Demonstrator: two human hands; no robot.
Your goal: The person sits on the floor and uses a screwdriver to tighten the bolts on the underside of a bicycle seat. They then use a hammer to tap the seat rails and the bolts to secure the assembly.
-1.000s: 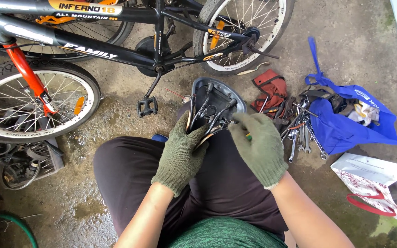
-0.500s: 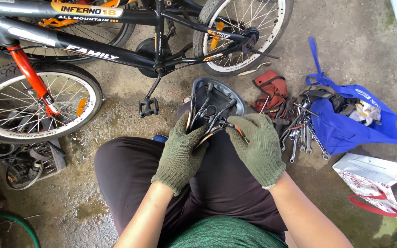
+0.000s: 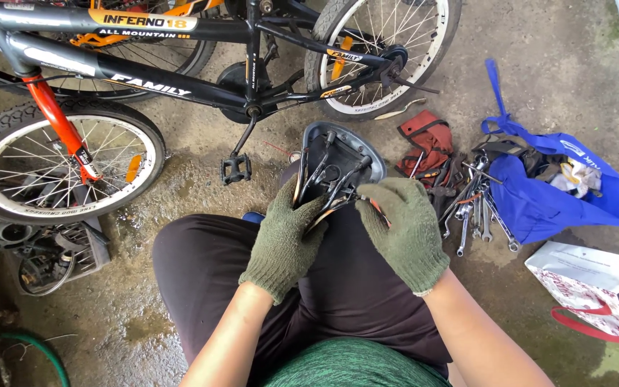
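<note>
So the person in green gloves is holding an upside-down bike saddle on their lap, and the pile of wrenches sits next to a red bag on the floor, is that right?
Not quite: the bag beside the wrenches is blue, not red, as the head view shows. The rest holds: the left hand and right hand, both in green gloves, hold the upside-down saddle on the lap.

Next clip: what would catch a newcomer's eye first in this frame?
Dead centre, two green-gloved hands, the left hand and the right hand, hold an upturned bicycle saddle over the person's lap, its underside rails showing. Above it lies a small black bicycle with an orange-red fork, on wet concrete. On the right, a heap of wrenches spills beside a blue bag.
</note>
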